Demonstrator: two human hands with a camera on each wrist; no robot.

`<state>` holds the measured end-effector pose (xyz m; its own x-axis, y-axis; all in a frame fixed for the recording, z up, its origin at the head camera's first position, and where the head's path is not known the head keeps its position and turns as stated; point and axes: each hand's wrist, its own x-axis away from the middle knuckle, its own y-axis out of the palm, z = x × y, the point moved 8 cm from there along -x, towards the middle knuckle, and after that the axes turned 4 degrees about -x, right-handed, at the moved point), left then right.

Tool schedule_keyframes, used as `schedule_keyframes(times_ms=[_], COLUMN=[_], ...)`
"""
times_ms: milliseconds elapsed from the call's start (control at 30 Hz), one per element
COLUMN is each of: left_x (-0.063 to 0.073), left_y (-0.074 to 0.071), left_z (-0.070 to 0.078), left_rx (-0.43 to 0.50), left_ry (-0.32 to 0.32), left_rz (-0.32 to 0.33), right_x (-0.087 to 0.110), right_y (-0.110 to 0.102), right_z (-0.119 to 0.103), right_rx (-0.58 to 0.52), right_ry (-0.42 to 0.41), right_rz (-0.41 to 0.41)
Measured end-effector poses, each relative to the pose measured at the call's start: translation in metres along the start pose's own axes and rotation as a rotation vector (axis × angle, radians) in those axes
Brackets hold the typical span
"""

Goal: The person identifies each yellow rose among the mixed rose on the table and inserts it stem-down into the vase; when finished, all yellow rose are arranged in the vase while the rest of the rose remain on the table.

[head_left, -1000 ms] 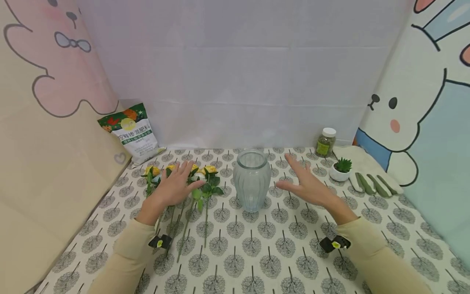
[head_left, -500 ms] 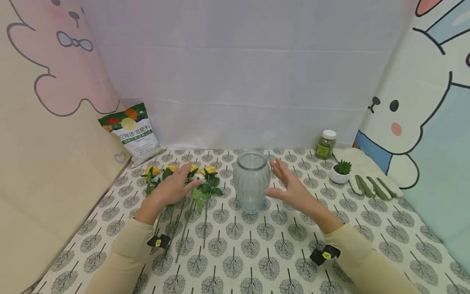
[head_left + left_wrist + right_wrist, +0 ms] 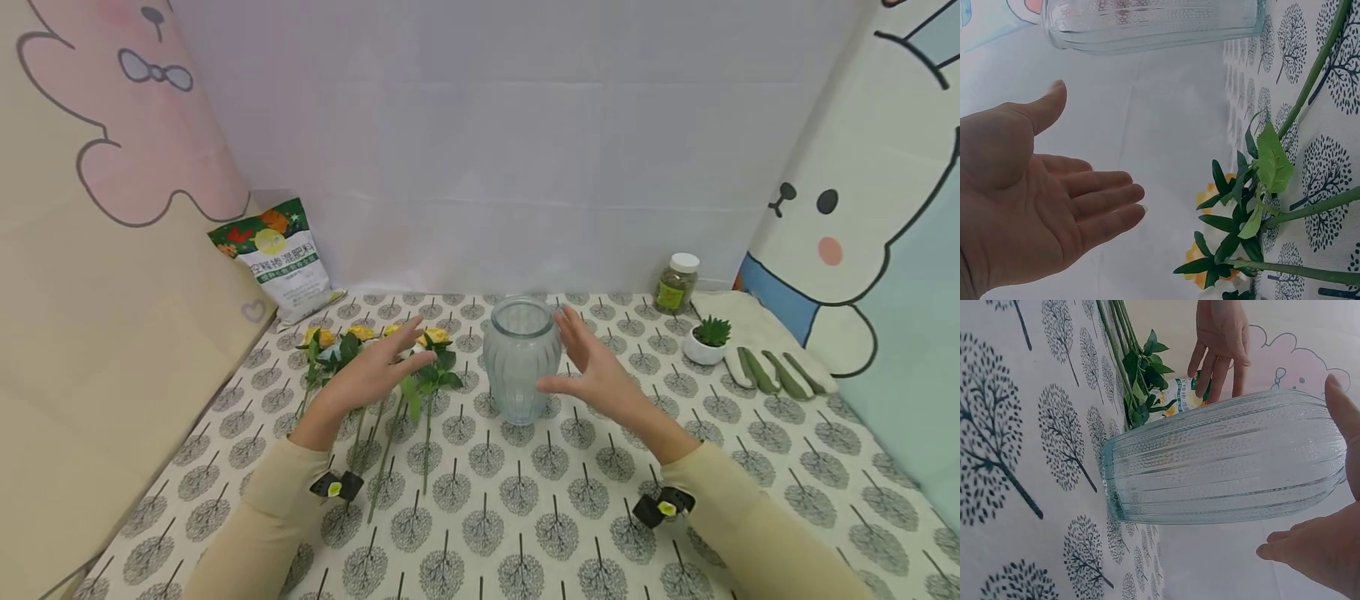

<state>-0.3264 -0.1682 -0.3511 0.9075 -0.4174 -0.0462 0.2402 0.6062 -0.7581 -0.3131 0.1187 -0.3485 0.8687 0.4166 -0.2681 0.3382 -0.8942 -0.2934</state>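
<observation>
A clear ribbed glass vase [image 3: 521,371] stands upright in the middle of the table. Close by its right side is my right hand [image 3: 603,387], thumb and fingers spread apart; whether it touches the glass I cannot tell. My left hand [image 3: 369,377] hovers over the flowers with its fingers extended and holds nothing. In the left wrist view that hand [image 3: 1054,200] shows its palm, apart from the vase [image 3: 1154,22]. Several yellow and pale artificial roses [image 3: 435,337] with green stems lie on the cloth, partly hidden behind my left hand and forearm.
A fertilizer bag [image 3: 288,267] leans at the back left. At the back right are a white-lidded jar [image 3: 675,286], a small potted succulent [image 3: 707,340] and a pair of gloves [image 3: 776,358]. A tree-patterned cloth [image 3: 480,533] covers the table, with hanging fabric [image 3: 480,150] behind it.
My right hand has moved left, up to the vase. My left hand has shifted right, away from the roses toward the vase. The head view has turned slightly.
</observation>
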Motion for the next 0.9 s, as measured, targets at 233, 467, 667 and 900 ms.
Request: schedule_keyframes(times_ms=[233, 467, 667, 900], left_x=[-0.004, -0.005, 0.001, 0.022], left_y=[-0.004, -0.01, -0.038, -0.084], left_z=[0.002, -0.01, -0.038, -0.082], left_rx=[0.001, 0.012, -0.03, -0.018], left_ry=[0.01, -0.003, -0.1, -0.249], left_rz=[-0.009, 0.008, 0.117, 0.268], right_x=[-0.014, -0.02, -0.015, -0.014], right_y=[-0.002, 0.004, 0.004, 0.005], right_z=[-0.01, -0.012, -0.003, -0.002], right_rx=[0.009, -0.099, -0.016, -0.032], right_ry=[-0.015, -0.065, -0.006, -0.009], right_rz=[0.017, -0.021, 0.034, 0.041])
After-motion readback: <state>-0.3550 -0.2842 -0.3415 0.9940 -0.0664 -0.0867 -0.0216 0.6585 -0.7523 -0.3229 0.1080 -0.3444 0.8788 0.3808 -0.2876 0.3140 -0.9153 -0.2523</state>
